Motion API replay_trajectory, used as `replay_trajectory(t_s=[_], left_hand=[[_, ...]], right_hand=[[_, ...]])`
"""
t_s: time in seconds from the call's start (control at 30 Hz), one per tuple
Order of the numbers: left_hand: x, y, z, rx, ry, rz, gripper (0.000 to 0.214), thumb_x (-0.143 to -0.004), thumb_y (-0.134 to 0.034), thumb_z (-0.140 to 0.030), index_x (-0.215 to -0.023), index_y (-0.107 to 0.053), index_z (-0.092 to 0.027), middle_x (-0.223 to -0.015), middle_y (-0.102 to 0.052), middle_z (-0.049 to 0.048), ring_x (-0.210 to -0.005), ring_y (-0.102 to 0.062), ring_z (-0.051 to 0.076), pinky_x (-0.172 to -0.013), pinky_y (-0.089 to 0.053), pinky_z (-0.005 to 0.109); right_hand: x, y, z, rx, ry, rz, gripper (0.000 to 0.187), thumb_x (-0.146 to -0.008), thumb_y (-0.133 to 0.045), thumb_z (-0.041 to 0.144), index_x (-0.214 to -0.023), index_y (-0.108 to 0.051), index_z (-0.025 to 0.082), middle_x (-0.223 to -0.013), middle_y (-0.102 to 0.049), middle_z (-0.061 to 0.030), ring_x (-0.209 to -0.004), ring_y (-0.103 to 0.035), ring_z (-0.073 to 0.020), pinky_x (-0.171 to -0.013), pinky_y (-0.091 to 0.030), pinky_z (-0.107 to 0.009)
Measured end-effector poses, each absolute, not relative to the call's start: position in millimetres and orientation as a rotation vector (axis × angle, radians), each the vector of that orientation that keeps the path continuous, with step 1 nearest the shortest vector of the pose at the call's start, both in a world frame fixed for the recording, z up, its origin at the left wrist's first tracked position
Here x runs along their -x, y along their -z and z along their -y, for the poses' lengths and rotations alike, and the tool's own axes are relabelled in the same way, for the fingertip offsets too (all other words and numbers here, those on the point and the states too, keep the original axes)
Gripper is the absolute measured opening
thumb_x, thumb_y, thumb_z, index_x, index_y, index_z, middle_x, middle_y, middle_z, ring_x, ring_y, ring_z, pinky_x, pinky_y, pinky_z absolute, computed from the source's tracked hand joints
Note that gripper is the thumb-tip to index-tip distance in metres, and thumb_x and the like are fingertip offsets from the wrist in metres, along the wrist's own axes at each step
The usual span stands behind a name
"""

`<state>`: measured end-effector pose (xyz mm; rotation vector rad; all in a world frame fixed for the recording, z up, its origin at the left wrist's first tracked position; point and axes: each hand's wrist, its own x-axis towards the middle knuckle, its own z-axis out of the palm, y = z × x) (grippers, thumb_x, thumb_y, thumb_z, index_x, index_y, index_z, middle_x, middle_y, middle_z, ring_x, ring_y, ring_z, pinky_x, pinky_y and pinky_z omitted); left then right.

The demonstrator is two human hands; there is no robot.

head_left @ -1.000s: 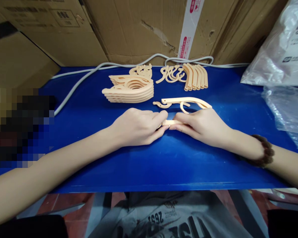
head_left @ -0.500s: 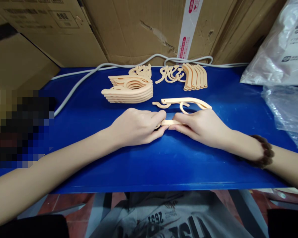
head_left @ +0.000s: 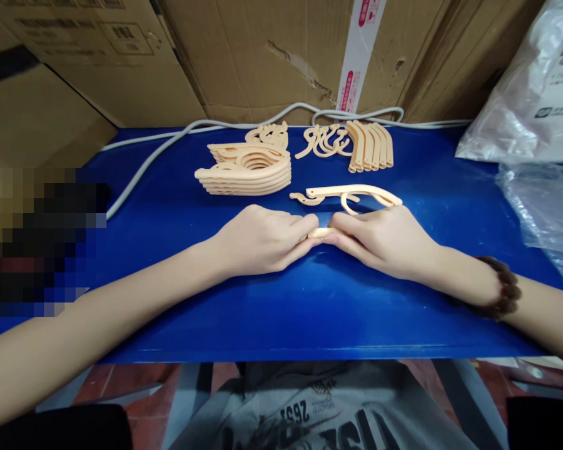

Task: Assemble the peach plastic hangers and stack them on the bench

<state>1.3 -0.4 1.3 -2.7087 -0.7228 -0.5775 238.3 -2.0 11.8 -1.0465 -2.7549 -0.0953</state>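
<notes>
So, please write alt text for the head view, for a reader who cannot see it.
A person's left hand and right hand hold a partly hidden cream piece between them over a blue table. Stacked cream pieces lie beyond, before cardboard boxes.

1. Table (head_left: pixel 281 325): deep blue top, smooth, soft pale shine near the middle; front edge runs straight across.
2. Behind it, a big cardboard box (head_left: pixel 244 37) standing like a wall, surface scuffed and torn in places. White tape (head_left: pixel 351 81) with red print down its face.
3. At left, another carton (head_left: pixel 79 56), dark print on its side.
4. White cable (head_left: pixel 143 165) snakes along the back edge, bending forward at left.
5. Right: plastic bag (head_left: pixel 511 94), crinkled, catching light.
6. Below: reddish floor tiles (head_left: pixel 145 428), grey bars (head_left: pixel 187 400).
7. Far left blurred; can't make out.
</notes>
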Motion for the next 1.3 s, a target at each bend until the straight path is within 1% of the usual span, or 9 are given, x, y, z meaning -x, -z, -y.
replay_trajectory(t_s=[0.13, 0.2, 0.37, 0.53, 0.7, 0.8, 1.0, 1.2, 1.3], left_hand=[[-1.9, -0.8, 2.0, 2.707, 0.603, 0.715, 0.031, -0.106, -0.042, -0.032, -0.083, -0.058, -0.018, -0.062, -0.064, -0.0018, -0.051, -0.060, 0.012, -0.047, -0.027, 0.026], [-2.3, -0.7, 3.1, 2.690, 0.622, 0.723, 0.030, -0.106, -0.044, -0.032, -0.083, -0.059, -0.019, -0.064, -0.067, -0.0011, -0.054, -0.063, 0.013, -0.047, -0.027, 0.026], [-2.2, -1.8, 4.5, 2.652, 0.631, 0.756, 0.029, -0.104, -0.048, -0.032, -0.082, -0.060, -0.019, -0.065, -0.068, -0.0015, -0.053, -0.063, 0.013, -0.047, -0.028, 0.027], [-2.3, -2.4, 4.2, 2.655, 0.597, 0.795, 0.029, -0.105, -0.046, -0.034, -0.087, -0.062, -0.019, -0.066, -0.070, -0.0006, -0.054, -0.064, 0.013, -0.047, -0.025, 0.027], [-3.5, -2.7, 4.5, 2.644, 0.627, 0.789, 0.030, -0.105, -0.047, -0.033, -0.085, -0.063, -0.019, -0.070, -0.071, -0.0009, -0.056, -0.065, 0.013, -0.047, -0.025, 0.027], [-3.4, -3.1, 4.8, 2.642, 0.631, 0.794, 0.029, -0.105, -0.047, -0.033, -0.085, -0.063, -0.019, -0.068, -0.071, -0.0011, -0.056, -0.064, 0.013, -0.047, -0.026, 0.027], [-2.7, -4.3, 4.3, 2.657, 0.637, 0.749, 0.029, -0.104, -0.048, -0.031, -0.082, -0.061, -0.018, -0.067, -0.069, -0.0018, -0.054, -0.061, 0.011, -0.047, -0.027, 0.026], [-3.5, -4.7, 3.7, 2.651, 0.640, 0.676, 0.030, -0.105, -0.047, -0.031, -0.081, -0.061, -0.019, -0.064, -0.067, -0.0032, -0.053, -0.060, 0.010, -0.047, -0.029, 0.027], [-3.2, -3.9, 3.2, 2.650, 0.655, 0.648, 0.031, -0.104, -0.049, -0.032, -0.078, -0.061, -0.019, -0.063, -0.066, -0.0039, -0.052, -0.059, 0.010, -0.047, -0.030, 0.028]], right_hand=[[-238.1, -13.2, 4.2, 0.967, 0.191, 2.685, 0.051, -0.109, -0.027, 0.048, -0.108, -0.068, 0.017, -0.080, -0.074, -0.0064, -0.067, -0.065, -0.0176, -0.057, -0.031, -0.029], [-238.4, -15.8, 5.2, 0.976, 0.193, 2.619, 0.044, -0.108, -0.033, 0.045, -0.113, -0.066, 0.017, -0.087, -0.075, -0.0073, -0.075, -0.066, -0.0191, -0.061, -0.037, -0.029], [-240.8, -23.6, 2.6, 1.006, 0.210, 2.516, 0.036, -0.105, -0.037, 0.042, -0.098, -0.065, 0.019, -0.093, -0.071, -0.0103, -0.086, -0.061, -0.0234, -0.075, -0.045, -0.036], [-243.5, -26.3, -2.3, 1.103, 0.186, 2.326, 0.028, -0.102, -0.047, 0.040, -0.089, -0.062, 0.021, -0.121, -0.064, -0.0154, -0.110, -0.057, -0.0305, -0.093, -0.044, -0.046], [-249.1, -23.0, -10.5, 1.210, 0.027, 2.153, 0.031, -0.102, -0.047, 0.044, -0.087, -0.063, 0.022, -0.133, -0.058, -0.0149, -0.123, -0.052, -0.0330, -0.105, -0.037, -0.050], [-251.3, -19.4, -17.1, 1.222, -0.086, 2.169, 0.036, -0.103, -0.043, 0.043, -0.085, -0.066, 0.022, -0.129, -0.062, -0.0135, -0.121, -0.054, -0.0315, -0.104, -0.038, -0.049], [-248.6, -18.0, -18.4, 1.172, -0.155, 2.274, 0.046, -0.104, -0.041, 0.042, -0.075, -0.069, 0.022, -0.105, -0.072, -0.0078, -0.099, -0.062, -0.0261, -0.091, -0.040, -0.044], [-247.6, -16.2, -16.0, 1.133, -0.223, 2.323, 0.043, -0.103, -0.045, 0.040, -0.076, -0.072, 0.021, -0.090, -0.070, -0.0072, -0.085, -0.062, -0.0219, -0.081, -0.042, -0.039], [-248.0, -13.7, -15.8, 1.136, -0.274, 2.306, 0.041, -0.102, -0.047, 0.039, -0.077, -0.072, 0.019, -0.090, -0.068, -0.0073, -0.086, -0.062, -0.0210, -0.080, -0.044, -0.037]])
